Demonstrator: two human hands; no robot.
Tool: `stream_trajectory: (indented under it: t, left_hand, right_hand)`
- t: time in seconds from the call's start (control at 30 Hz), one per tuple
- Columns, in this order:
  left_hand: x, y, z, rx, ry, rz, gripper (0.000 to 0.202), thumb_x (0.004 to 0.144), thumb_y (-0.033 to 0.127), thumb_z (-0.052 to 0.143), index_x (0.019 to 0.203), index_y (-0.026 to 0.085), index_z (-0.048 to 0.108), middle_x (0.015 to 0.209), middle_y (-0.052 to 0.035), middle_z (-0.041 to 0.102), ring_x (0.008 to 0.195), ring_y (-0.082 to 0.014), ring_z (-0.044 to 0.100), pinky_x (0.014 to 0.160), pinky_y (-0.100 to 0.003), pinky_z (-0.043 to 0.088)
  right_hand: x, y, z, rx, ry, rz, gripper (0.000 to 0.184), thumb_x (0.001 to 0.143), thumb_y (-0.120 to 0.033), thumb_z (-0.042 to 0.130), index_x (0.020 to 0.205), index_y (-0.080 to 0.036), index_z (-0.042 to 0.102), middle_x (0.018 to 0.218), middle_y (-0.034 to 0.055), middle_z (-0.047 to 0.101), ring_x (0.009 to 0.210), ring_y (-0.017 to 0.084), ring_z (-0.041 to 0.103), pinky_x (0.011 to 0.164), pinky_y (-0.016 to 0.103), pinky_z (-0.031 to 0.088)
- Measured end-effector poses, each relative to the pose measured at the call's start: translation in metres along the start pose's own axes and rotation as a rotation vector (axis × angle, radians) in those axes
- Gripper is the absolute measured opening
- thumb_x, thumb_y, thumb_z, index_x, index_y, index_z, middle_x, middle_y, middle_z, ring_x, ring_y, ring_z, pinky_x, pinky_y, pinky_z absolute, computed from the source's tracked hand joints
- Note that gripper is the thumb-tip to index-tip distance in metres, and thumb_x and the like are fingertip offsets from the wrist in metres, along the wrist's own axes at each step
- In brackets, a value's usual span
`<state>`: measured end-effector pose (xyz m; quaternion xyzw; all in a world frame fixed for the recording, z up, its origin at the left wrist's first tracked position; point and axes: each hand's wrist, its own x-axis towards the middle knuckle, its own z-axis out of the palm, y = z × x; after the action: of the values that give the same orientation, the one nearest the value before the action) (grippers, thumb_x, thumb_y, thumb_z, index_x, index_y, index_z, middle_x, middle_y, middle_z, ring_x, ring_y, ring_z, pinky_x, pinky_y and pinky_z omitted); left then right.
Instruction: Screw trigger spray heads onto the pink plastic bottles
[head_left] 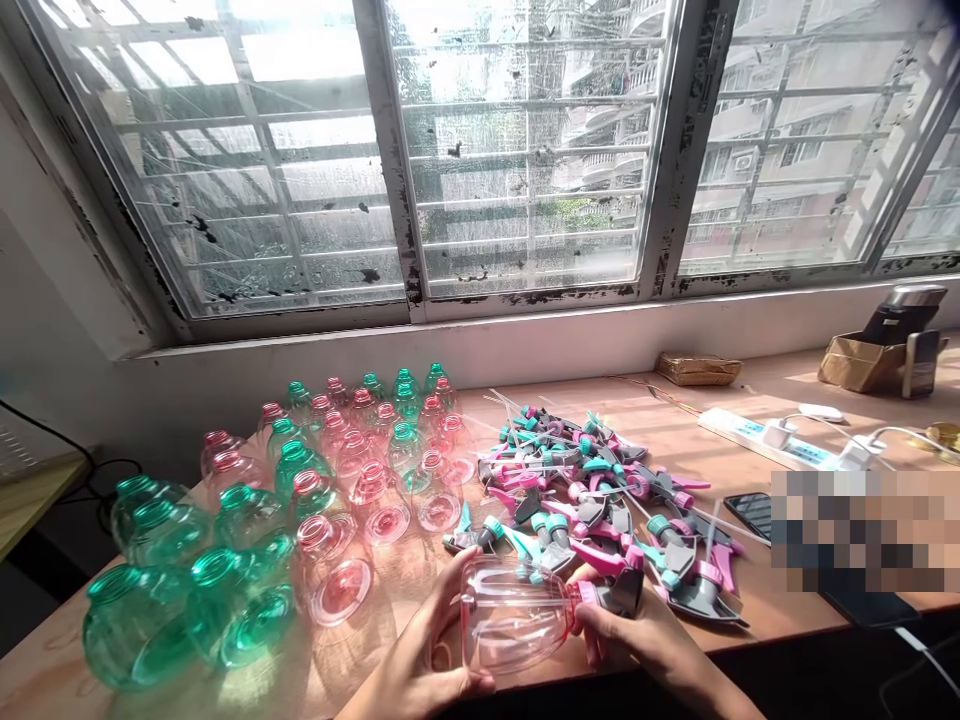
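My left hand (420,655) is wrapped round the body of a clear pink plastic bottle (514,620) lying sideways at the table's near edge. My right hand (637,640) grips a pink and grey trigger sprayer head (611,592) sitting at the bottle's neck. Just behind the hands lies a heap of pink and teal sprayer heads (592,500) with thin dip tubes. To the left stands a crowd of empty pink bottles (375,490) and green bottles (240,600).
A wooden table (675,430) runs under a barred window (517,150). A white power strip (765,440) with plugs, a phone (750,512), a brown packet (697,368) and a cardboard box with a tape dispenser (892,345) lie at the right. A blurred patch covers the right edge.
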<state>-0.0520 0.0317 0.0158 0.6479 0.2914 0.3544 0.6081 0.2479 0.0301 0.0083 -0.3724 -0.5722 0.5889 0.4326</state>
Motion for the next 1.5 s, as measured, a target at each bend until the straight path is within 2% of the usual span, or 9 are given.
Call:
stream_trajectory:
  t: [0.2, 0.3, 0.4, 0.53, 0.67, 0.97, 1.2, 1.37, 1.5]
  left_hand:
    - [-0.003, 0.008, 0.006, 0.003, 0.026, -0.031, 0.118, 0.073, 0.03, 0.091, 0.16, 0.043, 0.013, 0.17, -0.0034, 0.029, 0.157, -0.0379, 0.02, 0.128, -0.056, 0.021]
    - [-0.002, 0.01, 0.006, -0.006, 0.007, -0.051, 0.104, 0.078, 0.035, 0.086, 0.159, 0.042, 0.021, 0.171, -0.0016, 0.026, 0.158, -0.0368, 0.015, 0.129, -0.056, 0.016]
    - [0.001, 0.009, 0.006, -0.043, -0.039, 0.003, 0.086, 0.083, 0.039, 0.081, 0.154, 0.039, 0.032, 0.169, -0.0034, 0.029, 0.156, -0.0389, 0.024, 0.127, -0.057, 0.022]
    - [0.001, 0.008, 0.006, -0.004, -0.02, 0.006, 0.097, 0.081, 0.038, 0.083, 0.157, 0.04, 0.023, 0.17, -0.0064, 0.028, 0.151, -0.0405, 0.035, 0.124, -0.059, 0.027]
    - [-0.003, 0.01, 0.008, 0.021, 0.033, -0.034, 0.099, 0.087, 0.038, 0.077, 0.16, 0.042, 0.011, 0.171, -0.0051, 0.026, 0.154, -0.037, 0.03, 0.127, -0.057, 0.021]
    - [-0.004, 0.018, 0.008, 0.053, 0.004, -0.025, 0.085, 0.09, 0.043, 0.073, 0.158, 0.042, 0.023, 0.171, -0.0007, 0.026, 0.157, -0.0351, 0.021, 0.129, -0.056, 0.017]
    - [-0.004, 0.013, 0.012, -0.026, 0.039, -0.017, 0.094, 0.089, 0.04, 0.075, 0.159, 0.045, 0.013, 0.172, -0.0004, 0.024, 0.158, -0.0337, 0.02, 0.129, -0.056, 0.015]
    - [-0.002, 0.006, 0.006, -0.007, -0.025, 0.015, 0.1, 0.09, 0.037, 0.075, 0.16, 0.044, 0.004, 0.173, -0.0006, 0.018, 0.159, -0.0327, 0.016, 0.13, -0.054, 0.013]
    - [-0.003, 0.004, 0.001, 0.004, -0.018, 0.004, 0.089, 0.092, 0.038, 0.073, 0.158, 0.048, 0.015, 0.173, 0.0035, 0.02, 0.159, -0.0326, 0.016, 0.13, -0.055, 0.014]
  right_hand:
    - [-0.001, -0.004, 0.001, 0.015, -0.006, -0.02, 0.04, 0.087, -0.057, 0.072, 0.086, -0.017, 0.067, 0.062, 0.0005, 0.069, 0.054, 0.016, 0.065, 0.056, 0.029, 0.053]
    - [-0.002, -0.002, 0.0, 0.02, -0.004, -0.007, 0.04, 0.088, -0.056, 0.072, 0.088, -0.016, 0.068, 0.061, 0.0013, 0.069, 0.055, 0.016, 0.064, 0.056, 0.029, 0.052]
    - [-0.002, 0.001, 0.0, 0.045, 0.021, -0.007, 0.041, 0.087, -0.055, 0.074, 0.097, -0.016, 0.066, 0.06, -0.0001, 0.07, 0.054, 0.016, 0.065, 0.057, 0.028, 0.052]
    - [-0.001, 0.001, 0.0, 0.106, 0.038, -0.007, 0.042, 0.084, -0.056, 0.077, 0.097, -0.019, 0.063, 0.061, -0.0016, 0.07, 0.052, 0.016, 0.065, 0.054, 0.028, 0.054]
    - [-0.001, -0.001, 0.0, 0.041, 0.029, 0.017, 0.043, 0.085, -0.058, 0.074, 0.083, -0.016, 0.07, 0.061, 0.0009, 0.069, 0.054, 0.016, 0.065, 0.056, 0.029, 0.054]
    - [-0.003, 0.0, 0.0, 0.024, 0.035, 0.022, 0.045, 0.085, -0.061, 0.072, 0.077, -0.017, 0.071, 0.063, 0.0015, 0.069, 0.055, 0.016, 0.064, 0.055, 0.029, 0.055]
    - [-0.003, -0.005, 0.002, 0.053, 0.06, 0.06, 0.046, 0.083, -0.062, 0.075, 0.082, -0.017, 0.068, 0.06, 0.0008, 0.069, 0.054, 0.016, 0.064, 0.054, 0.028, 0.053]
    - [-0.004, -0.005, 0.002, 0.053, 0.048, 0.035, 0.044, 0.083, -0.061, 0.075, 0.081, -0.017, 0.068, 0.061, 0.0004, 0.069, 0.054, 0.016, 0.064, 0.055, 0.028, 0.052]
    - [-0.004, -0.002, 0.0, 0.017, 0.037, 0.038, 0.042, 0.085, -0.059, 0.074, 0.084, -0.017, 0.07, 0.058, 0.0005, 0.068, 0.056, 0.016, 0.063, 0.056, 0.028, 0.048]
